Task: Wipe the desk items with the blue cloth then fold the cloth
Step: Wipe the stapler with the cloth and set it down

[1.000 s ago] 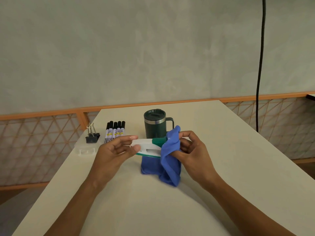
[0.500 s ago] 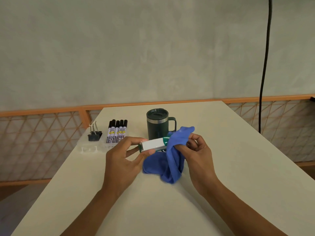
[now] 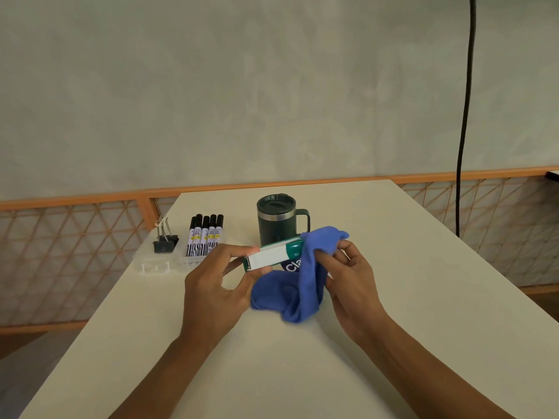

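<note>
A: What are the hands doing right now?

B: The left hand (image 3: 211, 288) is pinching the hinge end of the white and green stapler (image 3: 269, 257) between thumb and fingers, holding it just above the bench (image 3: 423, 297). The right hand (image 3: 355, 285) is gripping the blue cloth (image 3: 308, 285), bunched over the stapler's green front end, while the cloth's tail is trailing down onto the bench

A: How should this wipe be going?

B: I'm judging that the left hand should be keeping its pinch firm and rolling the stapler bit by bit, while the right is drawing the cloth along the body toward the hinge, so every face is getting covered. The pinched end is staying unwiped under the fingers, so a regrip is looking necessary. The green lidded mug (image 3: 273, 228) is standing just behind, so keeping the cloth gathered is the safer way

A: And what is differing from a second ago?

B: The stapler is now showing a plain white face instead of its open side profile, so it is being turned. A dark label reading "Cla" is peeking out beneath it, which wasn't showing. The mug, black markers (image 3: 205, 237) and binder clips (image 3: 165, 241) are sitting where they were
</note>
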A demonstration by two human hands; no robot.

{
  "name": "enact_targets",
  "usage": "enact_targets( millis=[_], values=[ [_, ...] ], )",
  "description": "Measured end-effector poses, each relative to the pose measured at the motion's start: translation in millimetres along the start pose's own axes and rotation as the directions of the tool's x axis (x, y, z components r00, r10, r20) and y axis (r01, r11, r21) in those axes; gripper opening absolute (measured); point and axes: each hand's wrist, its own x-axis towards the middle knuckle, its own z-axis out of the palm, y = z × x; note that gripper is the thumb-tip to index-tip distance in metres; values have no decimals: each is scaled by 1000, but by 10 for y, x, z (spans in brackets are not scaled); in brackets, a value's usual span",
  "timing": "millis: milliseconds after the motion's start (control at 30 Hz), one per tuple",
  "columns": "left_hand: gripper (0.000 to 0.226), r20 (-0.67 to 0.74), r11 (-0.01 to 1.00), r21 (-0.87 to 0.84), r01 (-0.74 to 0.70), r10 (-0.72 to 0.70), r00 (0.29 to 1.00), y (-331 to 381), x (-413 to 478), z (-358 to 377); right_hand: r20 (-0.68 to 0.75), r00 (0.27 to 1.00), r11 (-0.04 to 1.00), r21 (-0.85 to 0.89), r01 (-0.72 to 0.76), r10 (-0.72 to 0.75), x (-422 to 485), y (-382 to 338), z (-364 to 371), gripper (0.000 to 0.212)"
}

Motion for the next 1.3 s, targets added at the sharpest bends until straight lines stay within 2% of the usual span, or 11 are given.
enact_targets(
  millis=[100, 267, 367, 500, 700, 833, 933, 1000, 1100, 1167, 1300],
  values=[
    [38, 13, 1000, 19, -16, 16, 1000, -51, -12, -27, 52, 997, 992, -111, 60, -55, -8, 27, 5, 34],
    [36, 23, 1000, -8, 0, 0, 1000, -82, 5, -16, 48, 994, 990, -100, 100, -95, -13, -29, -42, 30],
    [31, 86, 987, -82, 141, -134, 987, -56, 60, -90, 3, 988, 983, -96, 156, -157, 63, -49, -119, 26],
    [22, 373, 844, -199, 499, -405, 835, -202, 162, -304, 111, 994, 1000, -11, 27, -25, 221, -160, -327, 23],
    [29, 638, 804, -133, 579, -378, 671, -320, 135, -380, 260, 959, 993, 6, -116, 111, 290, -126, -381, 32],
    [21, 717, 797, -98, 596, -359, 598, -363, 139, -422, 243, 959, 984, 72, -165, 143, 282, -143, -283, 34],
    [22, 721, 810, -61, 583, -368, 587, -394, 147, -448, 294, 941, 953, 193, -233, 170, 242, -197, -329, 34],
    [25, 735, 823, -32, 567, -365, 571, -395, 155, -454, 320, 924, 956, 131, -262, 209, 190, -213, -327, 23],
    [47, 752, 821, -78, 566, -324, 574, -343, 169, -441, 382, 895, 960, 63, -271, 228, 152, -201, -297, 59],
    [60, 702, 806, -134, 576, -333, 629, -246, 171, -369, 422, 887, 967, 80, -242, 187, 164, -198, -257, 69],
    [68, 662, 815, -133, 564, -351, 663, -45, 83, -75, 467, 881, 997, -8, -80, 74, 148, -312, -176, 30]
  ],
)
